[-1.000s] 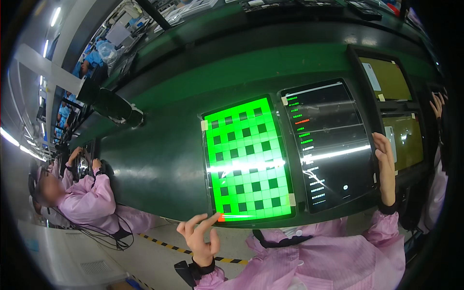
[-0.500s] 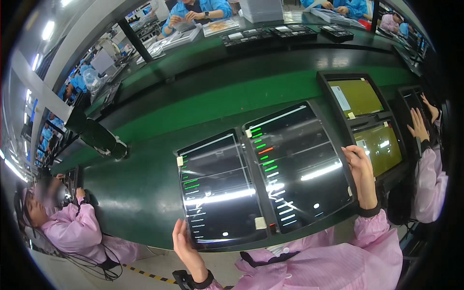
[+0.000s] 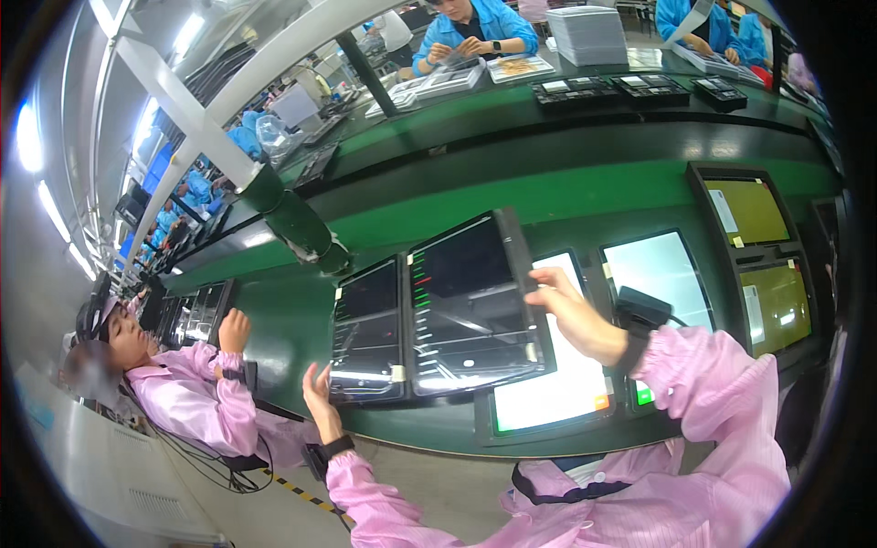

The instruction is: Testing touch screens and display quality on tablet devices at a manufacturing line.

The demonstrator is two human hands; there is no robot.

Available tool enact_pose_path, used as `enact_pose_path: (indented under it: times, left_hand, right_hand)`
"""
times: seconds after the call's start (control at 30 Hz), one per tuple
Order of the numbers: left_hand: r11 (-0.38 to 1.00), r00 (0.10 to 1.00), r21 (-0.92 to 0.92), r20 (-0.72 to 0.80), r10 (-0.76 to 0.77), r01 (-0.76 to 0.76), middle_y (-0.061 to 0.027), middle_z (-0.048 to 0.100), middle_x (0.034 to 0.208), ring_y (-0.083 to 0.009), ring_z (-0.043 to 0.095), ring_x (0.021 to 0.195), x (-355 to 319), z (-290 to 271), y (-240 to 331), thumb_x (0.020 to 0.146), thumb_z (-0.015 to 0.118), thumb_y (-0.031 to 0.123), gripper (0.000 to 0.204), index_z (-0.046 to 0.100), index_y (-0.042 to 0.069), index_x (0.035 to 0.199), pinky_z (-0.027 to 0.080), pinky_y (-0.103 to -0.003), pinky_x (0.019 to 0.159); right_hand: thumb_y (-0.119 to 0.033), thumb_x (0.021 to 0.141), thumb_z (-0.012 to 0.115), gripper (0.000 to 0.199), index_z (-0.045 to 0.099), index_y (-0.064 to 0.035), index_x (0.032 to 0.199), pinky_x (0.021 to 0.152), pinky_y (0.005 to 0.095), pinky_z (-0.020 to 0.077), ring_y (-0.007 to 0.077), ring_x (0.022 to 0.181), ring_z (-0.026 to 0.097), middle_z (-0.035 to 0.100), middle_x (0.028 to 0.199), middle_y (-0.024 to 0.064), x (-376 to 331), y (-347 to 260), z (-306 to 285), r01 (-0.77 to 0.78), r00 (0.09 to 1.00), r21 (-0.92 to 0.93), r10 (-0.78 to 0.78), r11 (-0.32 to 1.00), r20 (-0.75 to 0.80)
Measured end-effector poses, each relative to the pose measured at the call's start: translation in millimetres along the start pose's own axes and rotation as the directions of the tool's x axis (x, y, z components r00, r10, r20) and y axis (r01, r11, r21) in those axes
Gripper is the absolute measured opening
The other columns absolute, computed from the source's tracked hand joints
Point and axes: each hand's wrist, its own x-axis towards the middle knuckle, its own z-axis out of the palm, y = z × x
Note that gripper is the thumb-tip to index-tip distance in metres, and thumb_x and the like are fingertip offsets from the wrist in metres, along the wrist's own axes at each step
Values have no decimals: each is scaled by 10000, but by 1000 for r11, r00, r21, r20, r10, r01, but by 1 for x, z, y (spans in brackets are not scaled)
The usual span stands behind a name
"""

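Between my hands is a black two-slot tray [image 3: 523,274], tilted, its right side raised. It carries two tablets with dark screens: a left tablet [image 3: 367,321] and a right tablet [image 3: 461,310] showing short green and red lines. My left hand [image 3: 320,402] is closed on the tray's near left corner. At its right edge, my right hand [image 3: 580,320] pinches the rim with bent fingers. Partly under the tray's right side lies a tablet with a white screen [image 3: 548,399]. Beside it is another tablet with a pale lit screen [image 3: 658,265], partly covered by my right forearm.
Farther right, another black tray [image 3: 699,196] holds two tablets with yellowish screens. A green post [image 3: 297,228] rises behind the held tray. A co-worker in pink [image 3: 196,384] sits at left. Across the bench [image 3: 512,155], a person in blue [image 3: 498,32] works near stacked white sheets [image 3: 587,36].
My hands and the tray with dark-screened tablets have shifted left along the bench. Two brightly lit tablets now show to its right. The whole view has turned leftward.
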Motion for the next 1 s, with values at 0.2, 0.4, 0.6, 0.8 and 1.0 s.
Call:
enact_pose_path:
  times: [0.2, 0.4, 0.6, 0.8, 1.0]
  left_hand:
    - [938, 813, 268, -479, 330, -222, -185, 586, 1076, -271, 558, 1010, 47, -67, -14, 943, 446, 209, 359, 491, -71, 1164, 410, -359, 941]
    - [818, 699, 505, -478, 532, -276, -180, 551, 1132, -267, 535, 1044, -68, 20, 47, 921, 450, 81, 275, 498, -84, 1135, 405, -342, 927]
    - [850, 920, 378, 281, 272, -367, -105, 553, 1103, -194, 506, 1034, -170, 124, 68, 863, 493, 40, 252, 526, -25, 1104, 373, -308, 899]
    - [914, 965, 355, 236, 117, -198, -161, 418, 1330, -258, 408, 1197, -240, 145, 44, 906, 434, 429, 585, 372, -14, 1284, 300, -386, 974]
    - [921, 947, 321, 297, 123, -220, -172, 323, 1408, -302, 351, 1258, -233, 166, 31, 853, 476, 603, 810, 250, 12, 1359, 240, -443, 1057]
  right_hand:
    - [-242, 827, 558, 551, 350, 11, 1270, 693, 321, 461, 168, 829, 537, 558, 1014, 130, 56, 37, 82, 251, 964, -88, -240, 964, 114]
    - [-143, 861, 570, 458, 416, 2, 1267, 971, 334, 393, 238, 1209, 456, 474, 1263, 168, 24, -42, 31, 381, 885, -276, -262, 882, 384]
    - [-101, 825, 535, 327, 539, -29, 1144, 958, 340, 381, 244, 1122, 478, 558, 1171, 101, -57, -70, -90, 357, 926, -619, -352, 699, 135]
    - [-92, 736, 682, 371, 568, -79, 1088, 988, 427, 333, 337, 1156, 386, 495, 1223, 115, -159, -22, -148, 206, 917, -937, -390, 283, 84]
    - [-220, 714, 721, 379, 583, -137, 1057, 973, 435, 322, 300, 1118, 393, 467, 1221, 69, -194, 11, -145, 265, 933, -951, -291, 157, 212]
